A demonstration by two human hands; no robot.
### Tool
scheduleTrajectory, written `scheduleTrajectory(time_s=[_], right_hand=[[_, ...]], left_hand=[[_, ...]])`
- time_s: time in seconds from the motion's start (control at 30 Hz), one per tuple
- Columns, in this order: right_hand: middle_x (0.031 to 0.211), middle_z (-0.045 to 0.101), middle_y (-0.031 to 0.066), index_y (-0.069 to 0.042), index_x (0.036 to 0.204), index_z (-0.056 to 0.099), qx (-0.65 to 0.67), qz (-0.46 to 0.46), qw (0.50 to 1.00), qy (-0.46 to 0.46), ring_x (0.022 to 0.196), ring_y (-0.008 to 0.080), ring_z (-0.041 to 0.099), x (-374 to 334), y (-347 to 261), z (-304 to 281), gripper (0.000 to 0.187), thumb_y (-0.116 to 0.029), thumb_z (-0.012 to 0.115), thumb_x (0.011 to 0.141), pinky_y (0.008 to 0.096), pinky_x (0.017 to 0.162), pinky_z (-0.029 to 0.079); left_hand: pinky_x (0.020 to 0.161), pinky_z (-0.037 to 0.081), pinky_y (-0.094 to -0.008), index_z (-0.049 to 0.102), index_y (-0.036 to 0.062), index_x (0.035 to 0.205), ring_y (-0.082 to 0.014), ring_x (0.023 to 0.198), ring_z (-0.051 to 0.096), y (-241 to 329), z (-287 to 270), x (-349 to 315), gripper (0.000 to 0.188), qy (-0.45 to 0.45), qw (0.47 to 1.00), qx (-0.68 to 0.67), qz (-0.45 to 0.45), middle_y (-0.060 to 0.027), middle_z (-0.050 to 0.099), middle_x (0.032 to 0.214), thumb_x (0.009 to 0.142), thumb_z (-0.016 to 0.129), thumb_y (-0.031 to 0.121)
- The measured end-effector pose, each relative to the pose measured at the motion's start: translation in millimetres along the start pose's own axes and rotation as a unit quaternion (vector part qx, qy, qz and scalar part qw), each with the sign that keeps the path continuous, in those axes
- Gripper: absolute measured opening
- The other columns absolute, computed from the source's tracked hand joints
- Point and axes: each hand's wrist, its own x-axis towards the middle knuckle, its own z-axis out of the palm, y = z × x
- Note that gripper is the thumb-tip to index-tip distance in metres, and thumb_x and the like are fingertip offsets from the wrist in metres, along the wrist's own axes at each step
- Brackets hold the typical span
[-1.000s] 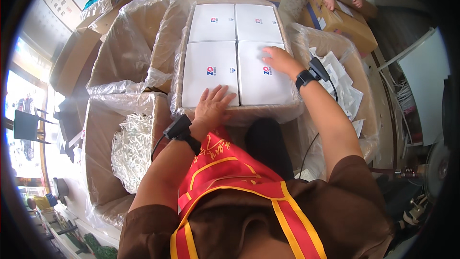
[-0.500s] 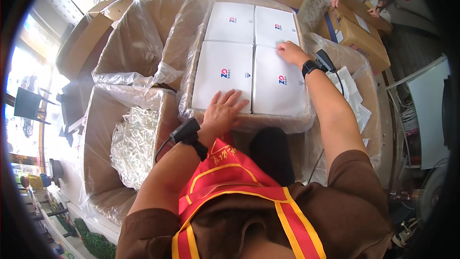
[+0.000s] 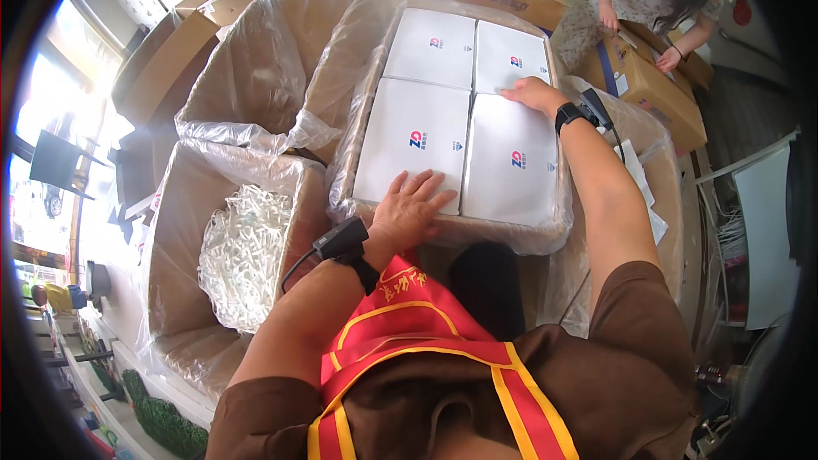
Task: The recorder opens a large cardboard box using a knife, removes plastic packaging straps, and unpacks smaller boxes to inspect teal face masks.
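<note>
Our left hand (image 3: pixel 415 209) lies palm down with the fingers loosely spread, closed around nothing, resting on the near edge of a white rectangular box with a small red-and-blue printed mark (image 3: pixel 400 115). Our right hand (image 3: pixel 535 95) reaches farther out, its fingers bent and pointing left, the fingertips at the seam between a matching white box at the near right (image 3: pixel 509 192) and another at the far right (image 3: pixel 507 44); we cannot tell whether they pinch an edge or only touch the top. A fourth white box (image 3: pixel 430 60) fills the far left corner, so the four sit side by side, two by two, inside a brown cardboard carton lined with clear plastic (image 3: pixel 520 237), directly in front of us.

We wear a black watch (image 3: pixel 564 117) on the right wrist and a small black strapped-on device (image 3: pixel 341 240) on the left one. To our left, a second plastic-lined carton (image 3: pixel 179 290) holds a heap of thin white strips or loops (image 3: pixel 247 260). On our right, another lined carton (image 3: pixel 671 243) holds flat white sheet-like pieces (image 3: pixel 645 192). Beyond it, a co-worker in pale patterned clothing (image 3: pixel 579 30) has both hands at a brown cardboard box (image 3: pixel 669 115).
</note>
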Motion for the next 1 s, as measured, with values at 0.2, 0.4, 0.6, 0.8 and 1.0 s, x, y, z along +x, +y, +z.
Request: scheduleTrajectory(time_s=[0.2, 0.4, 0.6, 0.8, 1.0], right_hand=[[0.089, 0.067, 0.0070, -0.003, 0.095, 0.068, 0.034, -0.010, 0.999, -0.019, 0.080, 0.0160, 0.058, 2, -5, 9, 0.047, -0.049, 0.065, 0.088, 0.0301, 0.077, 0.046], [0.073, 0.062, 0.0026, -0.004, 0.079, 0.066, 0.036, -0.038, 0.998, -0.032, 0.066, 0.0128, 0.052, 4, -5, 13, 0.040, -0.043, 0.068, 0.088, 0.0296, 0.065, 0.045], [0.074, 0.064, 0.0098, -0.001, 0.081, 0.068, 0.063, -0.043, 0.997, -0.024, 0.069, 0.0195, 0.056, 10, -3, 10, 0.042, -0.042, 0.073, 0.082, 0.0330, 0.070, 0.046], [0.072, 0.063, 0.0087, -0.001, 0.080, 0.067, 0.079, -0.054, 0.995, -0.020, 0.066, 0.0186, 0.055, 7, -6, 5, 0.039, -0.039, 0.072, 0.083, 0.0325, 0.067, 0.046], [0.071, 0.062, 0.0060, -0.001, 0.078, 0.066, 0.107, -0.079, 0.990, -0.035, 0.063, 0.0148, 0.053, -9, -20, -11, 0.036, -0.036, 0.072, 0.085, 0.0304, 0.061, 0.044]], left_hand=[[0.117, 0.020, -0.0481, 0.045, 0.0256, 0.138, -0.0236, 0.143, 0.027, 0, -2, 1, 0.064, -0.017, 1.000, 0.002, -0.003, -0.0049, 0.035, 0.151, 0.081, 0.071, 0.038], [0.117, 0.020, -0.0479, 0.044, 0.0266, 0.139, -0.0235, 0.143, 0.027, 1, -2, 2, 0.067, -0.020, 1.000, 0.008, -0.004, -0.0045, 0.035, 0.151, 0.080, 0.072, 0.039], [0.117, 0.019, -0.0483, 0.043, 0.0264, 0.141, -0.0235, 0.144, 0.025, 0, -1, 3, 0.066, -0.033, 0.999, 0.019, -0.004, -0.0046, 0.033, 0.153, 0.082, 0.070, 0.040], [0.118, 0.020, -0.0466, 0.045, 0.0277, 0.140, -0.0230, 0.143, 0.028, 0, 3, 5, 0.070, -0.014, 1.000, 0.018, -0.005, -0.0043, 0.035, 0.151, 0.077, 0.074, 0.041], [0.117, 0.019, -0.0470, 0.044, 0.0278, 0.140, -0.0235, 0.143, 0.028, -2, 4, 3, 0.071, -0.015, 0.999, 0.029, -0.004, -0.0047, 0.036, 0.151, 0.078, 0.073, 0.043]])
